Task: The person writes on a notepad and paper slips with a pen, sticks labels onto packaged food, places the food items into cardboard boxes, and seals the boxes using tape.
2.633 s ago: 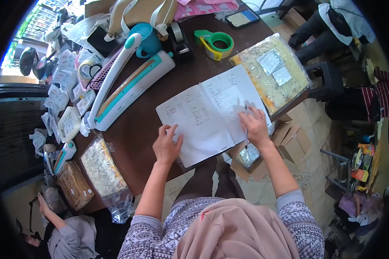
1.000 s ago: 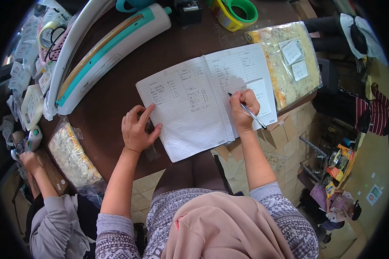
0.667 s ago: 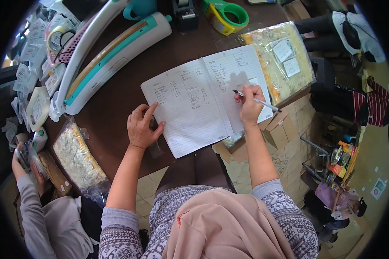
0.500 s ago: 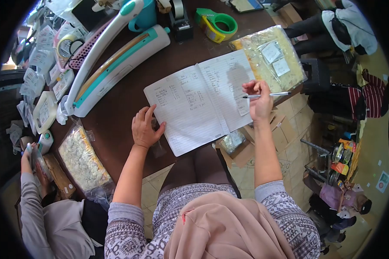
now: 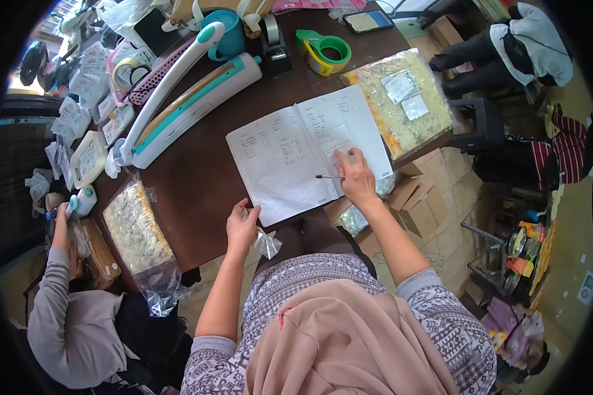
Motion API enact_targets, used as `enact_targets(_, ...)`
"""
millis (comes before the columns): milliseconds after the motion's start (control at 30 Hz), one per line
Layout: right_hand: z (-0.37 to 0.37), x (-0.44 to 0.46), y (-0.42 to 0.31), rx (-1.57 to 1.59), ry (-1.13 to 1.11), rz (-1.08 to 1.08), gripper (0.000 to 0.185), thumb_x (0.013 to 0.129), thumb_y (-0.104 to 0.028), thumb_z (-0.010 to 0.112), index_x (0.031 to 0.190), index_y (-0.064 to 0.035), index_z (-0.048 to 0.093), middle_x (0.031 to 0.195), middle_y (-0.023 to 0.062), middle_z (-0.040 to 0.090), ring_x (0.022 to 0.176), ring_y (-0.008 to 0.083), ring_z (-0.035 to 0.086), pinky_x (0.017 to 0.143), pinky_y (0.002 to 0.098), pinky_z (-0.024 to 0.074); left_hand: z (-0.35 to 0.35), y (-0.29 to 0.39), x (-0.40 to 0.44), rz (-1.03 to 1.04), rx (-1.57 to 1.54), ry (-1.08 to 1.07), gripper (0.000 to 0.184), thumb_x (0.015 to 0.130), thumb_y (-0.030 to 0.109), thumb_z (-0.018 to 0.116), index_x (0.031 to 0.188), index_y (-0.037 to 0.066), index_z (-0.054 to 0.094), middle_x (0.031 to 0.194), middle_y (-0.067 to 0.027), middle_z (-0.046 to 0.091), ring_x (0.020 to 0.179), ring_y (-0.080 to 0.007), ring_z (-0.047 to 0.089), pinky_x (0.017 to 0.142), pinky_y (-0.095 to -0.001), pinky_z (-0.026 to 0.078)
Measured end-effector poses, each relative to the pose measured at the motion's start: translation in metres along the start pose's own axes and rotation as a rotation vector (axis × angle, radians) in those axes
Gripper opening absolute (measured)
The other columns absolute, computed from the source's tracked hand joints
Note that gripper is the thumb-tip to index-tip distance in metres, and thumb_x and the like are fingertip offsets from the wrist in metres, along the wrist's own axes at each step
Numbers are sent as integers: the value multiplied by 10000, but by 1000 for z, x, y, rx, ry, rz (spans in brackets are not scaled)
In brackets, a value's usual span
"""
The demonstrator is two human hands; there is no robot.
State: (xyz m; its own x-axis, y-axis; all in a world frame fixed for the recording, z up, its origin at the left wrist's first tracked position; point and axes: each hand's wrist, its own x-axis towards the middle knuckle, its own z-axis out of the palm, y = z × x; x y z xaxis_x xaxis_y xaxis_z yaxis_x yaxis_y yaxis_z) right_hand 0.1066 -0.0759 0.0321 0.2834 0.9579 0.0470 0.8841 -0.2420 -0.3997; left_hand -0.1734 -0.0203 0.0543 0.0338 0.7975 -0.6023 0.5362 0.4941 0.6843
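Note:
An open lined notebook [image 5: 277, 178] with handwriting on both pages lies at the table's front edge. My left hand [image 5: 242, 227] is closed on a crumpled clear plastic bag [image 5: 268, 244], just off the notebook's lower left corner. Over the right page, my right hand [image 5: 357, 179] holds a pen [image 5: 329, 176] whose dark end points left. The fingers of that hand are bent and rest on or just above the paper; I cannot tell which.
A long heat sealer [image 5: 197, 108], a green tape dispenser [image 5: 324, 51], a blue mug [image 5: 227, 36] and a phone [image 5: 367, 21] stand behind. Wrapped packs lie right [image 5: 402, 99] and left [image 5: 135, 227]. A co-worker's sleeve [image 5: 49, 283] shows at left; cardboard boxes [image 5: 418, 204] sit below.
My left hand has left the table beside the notebook and now grips the plastic bag near the edge. My right hand has moved left and down over the page with the pen.

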Motion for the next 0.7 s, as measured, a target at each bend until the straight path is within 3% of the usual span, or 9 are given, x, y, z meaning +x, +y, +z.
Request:
enact_targets(133, -19, 22, 9, 357, -4, 210, 339, 810, -155, 575, 1138, -84, 528, 964, 192, 518, 842, 324, 564, 706, 410, 475, 4, -11, 16, -28, -80, 19, 458, 779, 262, 654, 1101, -45, 543, 861, -65, 604, 699, -94, 525, 603, -231, 420)
enact_targets(200, -44, 37, 9, 413, -164, 568, 332, 803, -166, 589, 1096, -21, 538, 876, 199, 559, 792, 328, 579, 702, 401, 470, 0, 3, 11, -53, -63, -2, 403, 785, 271, 650, 1041, -29, 566, 827, -50, 595, 640, -78, 493, 553, -223, 392)
enact_targets(333, -2, 30, 28, 316, 44, 224, 323, 803, -205, 590, 1010, 39, 542, 862, 209, 586, 804, 315, 590, 715, 398, 463, -9, 39, -9, -94, -84, -31, 306, 802, 268, 637, 916, -14, 601, 735, -21, 558, 658, -77, 482, 603, -233, 412)
enact_targets(400, -9, 29, 14, 396, -28, 244, 297, 810, -205, 581, 987, 31, 545, 889, 207, 586, 817, 324, 584, 721, 405, 461, -6, 42, -15, -58, -84, -32, 278, 822, 254, 620, 901, -12, 601, 710, -6, 539, 637, -65, 459, 581, -223, 400)
enact_targets(467, -21, 27, 12, 475, -102, 263, 272, 816, -204, 572, 964, 23, 548, 915, 205, 585, 830, 333, 579, 727, 411, 459, 6, 40, -21, 293, -252, -30, 261, 854, 231, 588, 906, -25, 597, 788, -12, 561, 692, -63, 478, 622, -214, 407)
enact_targets(500, -29, 26, 22, 396, -49, 294, 252, 825, -209, 561, 940, 14, 555, 937, 198, 586, 838, 343, 574, 727, 411, 461, 9, 59, -35, 311, -284, -70, 251, 868, 210, 565, 920, -33, 598, 899, -48, 575, 777, -101, 524, 712, -232, 428)
enact_targets(533, -38, 24, 32, 317, 4, 327, 235, 833, -214, 550, 916, 5, 562, 958, 192, 587, 845, 353, 569, 727, 411, 462, 14, 66, -36, 571, -172, -106, 260, 872, 217, 551, 1006, 4, 611, 1041, -94, 565, 901, -165, 557, 816, -260, 422)
enact_targets(600, -64, 17, 49, 32, 0, 409, 264, 857, -272, 515, 868, -13, 567, 919, 204, 601, 828, 375, 577, 719, 429, 458, 32, 84, -39, 776, 22, -210, 311, 853, 249, 555, 1127, 106, 594, 1149, -126, 538, 974, -228, 576, 821, -304, 455)
enact_targets(700, -83, 9, 72, 15, -210, 570, 325, 877, -332, 473, 872, -21, 568, 848, 226, 606, 796, 395, 584, 710, 448, 456, 68, 110, -34, 844, 542, -190, 474, 780, 330, 613, 1234, 237, 512, 1311, -143, 421, 842, -278, 627, 697, -382, 518)
